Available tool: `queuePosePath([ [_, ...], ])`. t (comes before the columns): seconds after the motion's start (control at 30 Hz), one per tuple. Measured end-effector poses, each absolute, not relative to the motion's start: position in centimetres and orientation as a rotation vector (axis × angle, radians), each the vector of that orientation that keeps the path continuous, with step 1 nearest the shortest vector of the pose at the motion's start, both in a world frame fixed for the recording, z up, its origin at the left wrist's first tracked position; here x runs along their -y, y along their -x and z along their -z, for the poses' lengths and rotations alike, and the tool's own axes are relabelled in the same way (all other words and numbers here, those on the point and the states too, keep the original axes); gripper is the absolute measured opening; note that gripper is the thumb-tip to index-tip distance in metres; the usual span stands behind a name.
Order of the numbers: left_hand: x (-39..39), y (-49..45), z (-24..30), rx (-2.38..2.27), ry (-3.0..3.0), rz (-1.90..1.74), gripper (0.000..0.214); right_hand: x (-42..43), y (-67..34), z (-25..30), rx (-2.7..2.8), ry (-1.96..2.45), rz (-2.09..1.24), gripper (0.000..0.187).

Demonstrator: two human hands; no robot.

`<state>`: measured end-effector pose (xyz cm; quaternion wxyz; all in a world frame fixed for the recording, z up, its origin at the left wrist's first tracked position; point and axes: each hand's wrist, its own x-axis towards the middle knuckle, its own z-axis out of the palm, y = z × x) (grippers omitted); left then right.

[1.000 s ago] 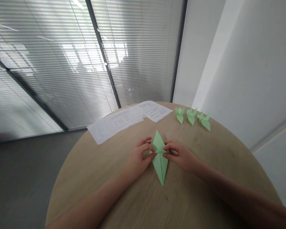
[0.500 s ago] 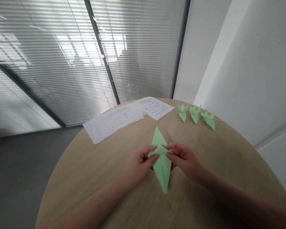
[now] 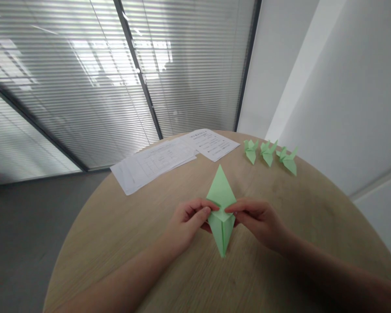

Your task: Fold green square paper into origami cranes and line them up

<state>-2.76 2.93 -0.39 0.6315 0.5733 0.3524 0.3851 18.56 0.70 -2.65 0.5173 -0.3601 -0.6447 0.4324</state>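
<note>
A light green sheet of origami paper [image 3: 220, 187], folded into a long diamond, is held between both hands above the table. Its upper point faces away from me, and a centre slit runs down the lower half. My left hand [image 3: 191, 219] grips the left edge, with the index finger lying across the middle and the thumb beside it. My right hand [image 3: 259, 219] grips the right edge, its index fingertip pressing near the middle crease. The fingers beneath the paper are partly hidden.
Three folded green paper cranes [image 3: 267, 153] stand in a row at the back right of the round wooden table [image 3: 124, 243]. Printed white sheets [image 3: 156, 163] lie overlapping at the back left. Beyond are a glass partition with blinds [image 3: 195, 65] and a white wall [image 3: 352, 95].
The upper half of the diamond now shows more fully, and the middle flap's fold has changed shape. Both index fingers have shifted onto the middle of the paper. The view has moved slightly.
</note>
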Motion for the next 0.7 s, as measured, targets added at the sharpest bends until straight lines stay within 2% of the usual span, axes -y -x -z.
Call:
queuePosePath([
  [0.1, -2.83, 2.65, 0.63, -0.854, -1.357, -0.885, 0.029, -0.7, -18.53, 2.43, 1.644, 0.839, -0.886, 0.021],
  [0.23, -2.68, 2.44, 0.69, -0.887, -1.323, -0.932, 0.036, -0.49, -18.46, 2.29, 1.645, 0.848, -0.931, 0.019],
  [0.4, -2.73, 2.42, 0.28, -0.91, -1.314, -0.948, 0.071, 0.14, -18.02, 2.25, 1.464, 0.819, -1.08, 0.024],
  [0.47, -2.72, 2.36, 0.28, -0.929, -1.327, -0.949, 0.078, 0.14, -17.78, 2.34, 1.365, 0.812, -1.144, 0.032],
  [0.57, -2.62, 2.18, 0.48, -0.932, -1.352, -0.932, 0.07, -0.24, -17.62, 2.5, 1.361, 0.878, -1.26, 0.042],
  [0.7, -2.77, 2.13, 0.67, -0.882, -1.378, -0.884, 0.044, -0.76, -17.79, 2.49, 1.429, 1.032, -1.363, 0.038],
])
